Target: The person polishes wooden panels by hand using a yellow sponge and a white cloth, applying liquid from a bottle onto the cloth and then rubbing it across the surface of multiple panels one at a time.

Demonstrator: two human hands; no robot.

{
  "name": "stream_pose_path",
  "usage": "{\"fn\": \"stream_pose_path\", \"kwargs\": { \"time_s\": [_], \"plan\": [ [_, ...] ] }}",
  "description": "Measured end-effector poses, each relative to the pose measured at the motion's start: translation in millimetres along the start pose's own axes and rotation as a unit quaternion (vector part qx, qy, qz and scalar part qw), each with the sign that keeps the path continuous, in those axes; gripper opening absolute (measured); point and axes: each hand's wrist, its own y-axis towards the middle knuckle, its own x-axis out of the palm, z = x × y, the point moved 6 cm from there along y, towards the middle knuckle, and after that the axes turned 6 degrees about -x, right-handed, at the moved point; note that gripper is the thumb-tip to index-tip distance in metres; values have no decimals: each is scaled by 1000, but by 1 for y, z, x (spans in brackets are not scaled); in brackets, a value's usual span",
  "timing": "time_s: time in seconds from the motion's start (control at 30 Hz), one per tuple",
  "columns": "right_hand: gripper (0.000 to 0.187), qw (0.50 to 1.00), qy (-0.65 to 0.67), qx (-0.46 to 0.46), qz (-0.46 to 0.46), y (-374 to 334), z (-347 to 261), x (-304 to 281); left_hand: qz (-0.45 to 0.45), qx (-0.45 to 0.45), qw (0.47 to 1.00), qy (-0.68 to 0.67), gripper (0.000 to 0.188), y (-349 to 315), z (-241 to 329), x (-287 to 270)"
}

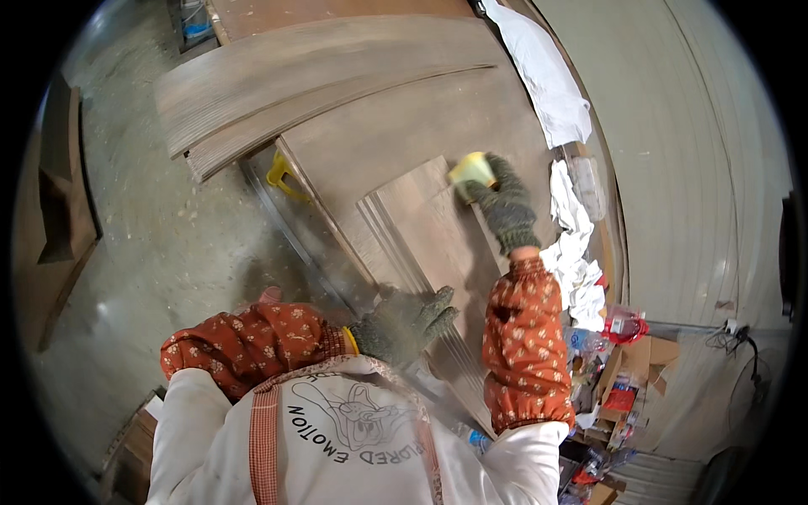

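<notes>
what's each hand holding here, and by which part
The right hand grips a yellow sponge block from behind, pressing it on the wooden panel. The left hand only rests on the panel's edge.

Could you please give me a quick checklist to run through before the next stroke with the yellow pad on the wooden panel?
1. Right hand grips the yellow pad, gloved fingers wrapped round it: ok.
2. Pad rests on the wooden panel near its far end: ok.
3. Left hand steadies the panel, glove flat on its near edge: ok.
4. Panel lies flat on the larger board beneath, no corner lifted: ok as far as visible.
5. White rags lie heaped close to the right of the panel and could catch the sleeve: not ok.
6. State of the pad's working face: cannot tell, it is turned down.
</notes>
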Motion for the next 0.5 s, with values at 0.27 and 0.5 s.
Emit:
{"fn": "stream_pose_path", "kwargs": {
  "time_s": [0.27,0.5],
  "plan": [
    [57,979,82,99,155,-67,-7,-49,230,61,965,-112,46,11,-145,-96],
    [57,940,-162,-225,201,-135,-157,7,94,171,968,-157,32,162,-115,-115]
  ]
}}
